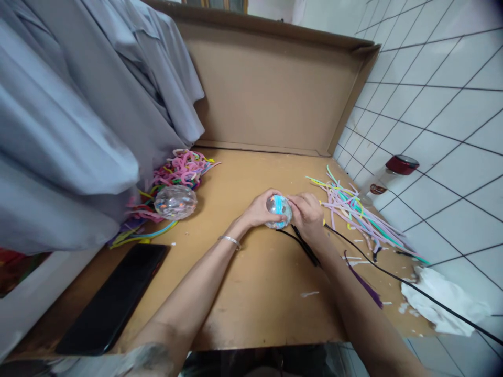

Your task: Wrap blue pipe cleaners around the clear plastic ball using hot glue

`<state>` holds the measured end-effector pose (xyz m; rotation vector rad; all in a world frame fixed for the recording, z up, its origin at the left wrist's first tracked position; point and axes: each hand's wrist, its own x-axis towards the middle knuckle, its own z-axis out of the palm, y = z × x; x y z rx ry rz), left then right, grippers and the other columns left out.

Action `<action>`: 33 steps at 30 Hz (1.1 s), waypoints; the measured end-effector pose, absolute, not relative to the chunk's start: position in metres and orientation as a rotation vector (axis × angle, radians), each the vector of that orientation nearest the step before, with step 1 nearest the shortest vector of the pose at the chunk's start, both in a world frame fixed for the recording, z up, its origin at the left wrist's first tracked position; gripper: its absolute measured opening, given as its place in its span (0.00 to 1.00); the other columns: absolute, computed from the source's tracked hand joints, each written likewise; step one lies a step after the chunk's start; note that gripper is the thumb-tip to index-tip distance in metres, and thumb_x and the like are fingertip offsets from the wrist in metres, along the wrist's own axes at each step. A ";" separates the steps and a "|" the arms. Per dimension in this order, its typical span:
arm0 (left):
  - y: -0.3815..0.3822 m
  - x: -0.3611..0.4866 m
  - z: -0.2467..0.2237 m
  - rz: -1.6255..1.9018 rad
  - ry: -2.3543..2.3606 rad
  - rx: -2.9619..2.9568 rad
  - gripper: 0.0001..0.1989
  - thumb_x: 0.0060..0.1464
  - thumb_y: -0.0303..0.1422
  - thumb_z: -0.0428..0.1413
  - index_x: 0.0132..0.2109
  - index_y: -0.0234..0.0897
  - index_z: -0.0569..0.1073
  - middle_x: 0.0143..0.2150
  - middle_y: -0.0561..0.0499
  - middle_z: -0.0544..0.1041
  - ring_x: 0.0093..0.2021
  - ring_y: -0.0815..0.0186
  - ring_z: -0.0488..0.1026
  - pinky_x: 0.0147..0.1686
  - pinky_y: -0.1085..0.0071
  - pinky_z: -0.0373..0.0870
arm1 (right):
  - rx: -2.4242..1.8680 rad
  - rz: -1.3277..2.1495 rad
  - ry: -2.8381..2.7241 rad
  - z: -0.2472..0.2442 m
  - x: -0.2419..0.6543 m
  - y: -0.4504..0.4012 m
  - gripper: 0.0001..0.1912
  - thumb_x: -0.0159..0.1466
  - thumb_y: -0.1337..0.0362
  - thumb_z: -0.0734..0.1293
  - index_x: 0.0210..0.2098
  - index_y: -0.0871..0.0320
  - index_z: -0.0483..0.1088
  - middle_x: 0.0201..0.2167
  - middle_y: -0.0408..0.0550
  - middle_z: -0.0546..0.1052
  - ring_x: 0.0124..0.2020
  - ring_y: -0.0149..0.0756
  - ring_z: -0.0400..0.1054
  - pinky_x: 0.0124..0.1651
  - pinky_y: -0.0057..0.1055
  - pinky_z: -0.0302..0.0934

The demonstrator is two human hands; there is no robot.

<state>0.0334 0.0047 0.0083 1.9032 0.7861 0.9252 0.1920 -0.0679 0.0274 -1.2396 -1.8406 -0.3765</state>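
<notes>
My left hand (260, 208) is closed around a small clear round container (274, 203) with a bright blue band across it, held just above the table. Against its right side, my right hand (308, 212) has its fingers pinched together. Whatever sits between those fingertips is hidden. Below the right hand lies a thin black stick-like thing (305, 247), partly covered by the wrist. A larger clear faceted ball (175, 202) with coloured bits showing in it rests at the left, beside a heap of pink fuzzy pipe cleaners (188, 166).
Loose lilac, green and yellow pipe cleaners (353, 209) spread at the right. Behind them stands a red-capped bottle (379, 183). A black cable (416, 287) runs past a crumpled white tissue (444, 299). A black phone (116, 298) lies front left; a cardboard panel (271, 89) closes the back.
</notes>
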 end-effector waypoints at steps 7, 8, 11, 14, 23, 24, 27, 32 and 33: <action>0.004 0.034 0.008 0.930 0.793 1.928 0.31 0.34 0.34 0.66 0.49 0.38 0.69 0.41 0.52 0.73 0.40 0.65 0.69 0.43 0.68 0.68 | -1.268 -0.425 -1.888 0.023 0.193 -0.066 0.14 0.69 0.64 0.58 0.38 0.55 0.76 0.31 0.50 0.75 0.35 0.38 0.65 0.39 0.35 0.57; 0.004 0.034 0.008 0.928 0.788 1.927 0.31 0.34 0.33 0.66 0.49 0.38 0.69 0.41 0.52 0.73 0.40 0.65 0.69 0.43 0.68 0.68 | -1.275 -0.417 -1.891 0.023 0.193 -0.066 0.14 0.68 0.64 0.58 0.38 0.55 0.76 0.31 0.50 0.75 0.35 0.38 0.65 0.39 0.35 0.57; 0.005 0.034 0.008 0.931 0.778 1.915 0.31 0.34 0.33 0.66 0.49 0.38 0.69 0.41 0.52 0.73 0.39 0.65 0.69 0.42 0.68 0.68 | -1.291 -0.406 -1.913 0.023 0.192 -0.066 0.14 0.68 0.63 0.58 0.37 0.55 0.76 0.31 0.50 0.75 0.35 0.38 0.65 0.40 0.35 0.57; 0.004 0.034 0.008 0.929 0.772 1.892 0.31 0.34 0.33 0.65 0.49 0.37 0.69 0.42 0.51 0.72 0.40 0.65 0.69 0.42 0.68 0.67 | -1.301 -0.412 -1.917 0.024 0.191 -0.068 0.13 0.68 0.61 0.59 0.36 0.56 0.76 0.32 0.50 0.75 0.36 0.38 0.66 0.41 0.35 0.57; 0.005 0.033 0.005 0.935 0.795 1.912 0.31 0.35 0.33 0.65 0.50 0.38 0.69 0.46 0.50 0.73 0.45 0.62 0.70 0.48 0.65 0.68 | -1.297 -0.157 -1.797 0.023 0.189 -0.067 0.10 0.65 0.62 0.61 0.32 0.56 0.73 0.30 0.48 0.74 0.34 0.37 0.68 0.40 0.34 0.61; 0.005 0.033 0.005 0.932 0.794 1.913 0.31 0.35 0.33 0.65 0.50 0.38 0.69 0.47 0.50 0.73 0.45 0.62 0.70 0.48 0.65 0.68 | -1.293 -0.109 -1.775 0.023 0.189 -0.066 0.10 0.64 0.62 0.61 0.31 0.56 0.73 0.30 0.48 0.74 0.33 0.36 0.68 0.39 0.33 0.61; 0.006 0.032 0.004 0.937 0.784 1.898 0.31 0.35 0.33 0.65 0.50 0.39 0.69 0.46 0.50 0.73 0.45 0.62 0.71 0.48 0.65 0.69 | -1.288 0.006 -1.722 0.023 0.189 -0.065 0.09 0.62 0.62 0.62 0.30 0.56 0.72 0.29 0.47 0.74 0.31 0.35 0.68 0.37 0.32 0.62; 0.006 0.033 0.004 0.929 0.780 1.873 0.31 0.34 0.33 0.65 0.50 0.38 0.69 0.46 0.50 0.73 0.45 0.62 0.70 0.47 0.66 0.68 | -1.265 0.079 -1.708 0.021 0.188 -0.064 0.09 0.61 0.62 0.63 0.30 0.57 0.73 0.28 0.46 0.73 0.30 0.34 0.67 0.36 0.31 0.61; 0.006 0.033 0.004 0.924 0.780 1.869 0.31 0.34 0.33 0.65 0.50 0.38 0.69 0.46 0.50 0.73 0.44 0.62 0.70 0.47 0.67 0.68 | -1.260 0.086 -1.712 0.021 0.188 -0.064 0.08 0.61 0.62 0.63 0.30 0.57 0.73 0.28 0.46 0.73 0.31 0.34 0.67 0.36 0.31 0.61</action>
